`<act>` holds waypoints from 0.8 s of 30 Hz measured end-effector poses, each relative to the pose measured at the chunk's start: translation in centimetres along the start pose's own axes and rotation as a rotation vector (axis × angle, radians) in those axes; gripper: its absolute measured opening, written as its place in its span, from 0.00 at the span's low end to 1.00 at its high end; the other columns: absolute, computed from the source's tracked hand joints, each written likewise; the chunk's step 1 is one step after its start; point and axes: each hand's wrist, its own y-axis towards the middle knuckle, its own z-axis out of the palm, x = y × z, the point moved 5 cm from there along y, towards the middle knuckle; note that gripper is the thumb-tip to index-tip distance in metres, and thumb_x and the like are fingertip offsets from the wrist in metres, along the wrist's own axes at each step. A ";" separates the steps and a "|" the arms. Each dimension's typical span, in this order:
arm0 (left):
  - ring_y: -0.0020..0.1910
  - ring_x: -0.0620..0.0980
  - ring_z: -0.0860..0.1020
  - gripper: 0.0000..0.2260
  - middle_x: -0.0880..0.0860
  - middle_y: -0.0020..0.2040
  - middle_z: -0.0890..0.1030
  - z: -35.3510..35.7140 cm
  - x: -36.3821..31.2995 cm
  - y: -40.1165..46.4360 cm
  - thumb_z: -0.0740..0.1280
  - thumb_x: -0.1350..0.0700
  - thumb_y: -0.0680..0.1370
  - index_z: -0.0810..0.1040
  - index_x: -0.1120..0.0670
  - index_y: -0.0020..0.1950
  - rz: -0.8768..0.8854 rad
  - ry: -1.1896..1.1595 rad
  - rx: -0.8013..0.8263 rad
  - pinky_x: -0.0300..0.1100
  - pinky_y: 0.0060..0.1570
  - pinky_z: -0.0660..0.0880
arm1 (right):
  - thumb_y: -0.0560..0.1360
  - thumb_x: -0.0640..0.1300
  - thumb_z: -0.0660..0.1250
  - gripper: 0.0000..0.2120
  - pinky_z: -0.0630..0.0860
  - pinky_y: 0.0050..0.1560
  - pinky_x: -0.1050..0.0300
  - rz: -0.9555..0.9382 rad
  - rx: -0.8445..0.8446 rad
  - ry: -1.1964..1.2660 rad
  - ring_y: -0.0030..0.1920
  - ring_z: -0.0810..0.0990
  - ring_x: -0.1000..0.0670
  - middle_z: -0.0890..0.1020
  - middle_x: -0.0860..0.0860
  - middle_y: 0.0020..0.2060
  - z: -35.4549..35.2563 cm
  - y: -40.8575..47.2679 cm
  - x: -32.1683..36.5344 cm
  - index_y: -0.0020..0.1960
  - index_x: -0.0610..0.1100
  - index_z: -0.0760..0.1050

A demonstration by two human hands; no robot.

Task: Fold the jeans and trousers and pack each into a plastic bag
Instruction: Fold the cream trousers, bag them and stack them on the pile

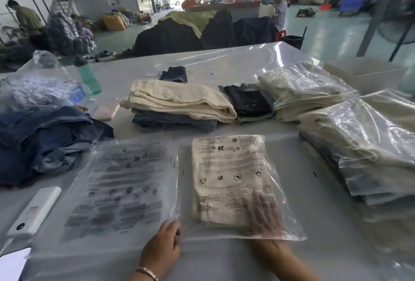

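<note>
Inside, cream trousers (226,190) fill the printed plastic bag (289,224).

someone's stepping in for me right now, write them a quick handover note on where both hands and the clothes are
Left hand pinches the open edge of the plastic bag. Right hand is inside the bag, flat on the cream trousers.
Done: those trousers are folded and in the bag; bagged stacks sit on the right.
Left: take the hand out and close the bag. Folded pile in the middle still needs bagging; the unfolded jeans heap on the left needs folding. Spare printed bags lie in front.
</note>
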 end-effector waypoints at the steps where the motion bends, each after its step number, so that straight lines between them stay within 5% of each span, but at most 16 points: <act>1: 0.49 0.47 0.77 0.13 0.43 0.57 0.70 -0.1 0.1 -0.2 0.61 0.55 0.75 0.70 0.46 0.58 0.019 -0.010 -0.008 0.41 0.43 0.72 | 0.84 0.53 0.41 0.29 0.75 0.57 0.55 0.100 0.195 0.018 0.47 0.84 0.43 0.80 0.41 0.53 0.4 -0.1 -0.9 0.58 0.42 0.79; 3: 0.48 0.47 0.78 0.24 0.43 0.61 0.68 0.2 0.4 -0.4 0.61 0.55 0.74 0.65 0.42 0.70 0.060 -0.024 0.003 0.39 0.42 0.72 | 0.82 0.58 0.41 0.29 0.63 0.70 0.50 0.250 0.322 -0.067 0.70 0.70 0.50 0.61 0.47 0.72 0.7 -2.2 -3.2 0.72 0.44 0.67; 5: 0.43 0.47 0.77 0.33 0.44 0.59 0.68 0.5 0.1 -0.8 0.62 0.58 0.73 0.56 0.34 0.73 0.140 -0.009 0.003 0.38 0.37 0.71 | 0.79 0.59 0.53 0.32 0.49 0.76 0.47 0.303 0.375 0.044 0.77 0.46 0.53 0.41 0.57 0.75 0.6 -4.6 -4.4 0.78 0.54 0.44; 7: 0.37 0.50 0.77 0.31 0.42 0.54 0.69 0.8 -0.4 -1.1 0.65 0.62 0.71 0.69 0.37 0.70 0.225 -0.060 -0.053 0.43 0.35 0.73 | 0.71 0.55 0.70 0.38 0.66 0.69 0.56 0.201 0.359 0.083 0.72 0.66 0.51 0.60 0.55 0.75 -1.0 -5.9 -4.1 0.76 0.54 0.55; 9: 0.33 0.51 0.77 0.22 0.42 0.50 0.70 0.8 -0.3 -1.4 0.69 0.64 0.69 0.80 0.44 0.58 0.211 -0.150 -0.148 0.45 0.33 0.76 | 0.58 0.42 0.80 0.33 0.80 0.45 0.61 0.122 0.165 0.146 0.51 0.84 0.50 0.83 0.50 0.57 -2.5 -7.5 -4.5 0.63 0.48 0.78; 12: 0.35 0.51 0.79 0.17 0.47 0.47 0.74 0.3 0.7 -1.8 0.73 0.63 0.65 0.77 0.43 0.44 0.053 -0.285 -0.270 0.45 0.35 0.77 | 0.60 0.34 0.79 0.14 0.78 0.34 0.60 0.412 -0.099 0.248 0.35 0.83 0.50 0.84 0.53 0.37 -5.1 -10.3 -8.1 0.40 0.49 0.84; 15: 0.40 0.57 0.78 0.06 0.53 0.45 0.73 -0.2 -0.3 -3.1 0.70 0.56 0.63 0.74 0.50 0.35 0.064 -0.276 -0.419 0.45 0.36 0.75 | 0.71 0.41 0.73 0.05 0.73 0.34 0.54 0.858 -0.065 0.402 0.31 0.78 0.47 0.81 0.50 0.31 -5.6 -10.3 -11.9 0.38 0.48 0.79; 18: 0.39 0.50 0.74 0.04 0.50 0.42 0.73 -0.1 -5.2 -4.3 0.62 0.52 0.62 0.74 0.51 0.32 0.220 -0.197 -0.460 0.40 0.31 0.71 | 0.75 0.46 0.69 0.09 0.70 0.28 0.56 1.057 0.125 0.806 0.24 0.72 0.47 0.79 0.44 0.30 -4.4 -8.3 -13.3 0.40 0.41 0.77; 21: 0.35 0.47 0.73 0.02 0.45 0.36 0.74 1.9 -11.5 -4.4 0.65 0.54 0.67 0.74 0.51 0.35 0.258 -0.246 -0.316 0.39 0.31 0.70 | 0.77 0.41 0.67 0.10 0.63 0.20 0.65 1.041 0.259 0.909 0.18 0.69 0.50 0.76 0.45 0.25 -3.4 -6.8 -13.2 0.39 0.39 0.73; 24: 0.25 0.44 0.74 0.10 0.47 0.29 0.78 6.8 -17.8 -4.4 0.67 0.52 0.76 0.76 0.52 0.36 -0.056 -0.613 0.236 0.39 0.27 0.70 | 0.76 0.36 0.66 0.11 0.62 0.18 0.67 1.017 0.357 0.991 0.16 0.69 0.53 0.75 0.46 0.22 -2.8 -6.4 -13.4 0.35 0.39 0.72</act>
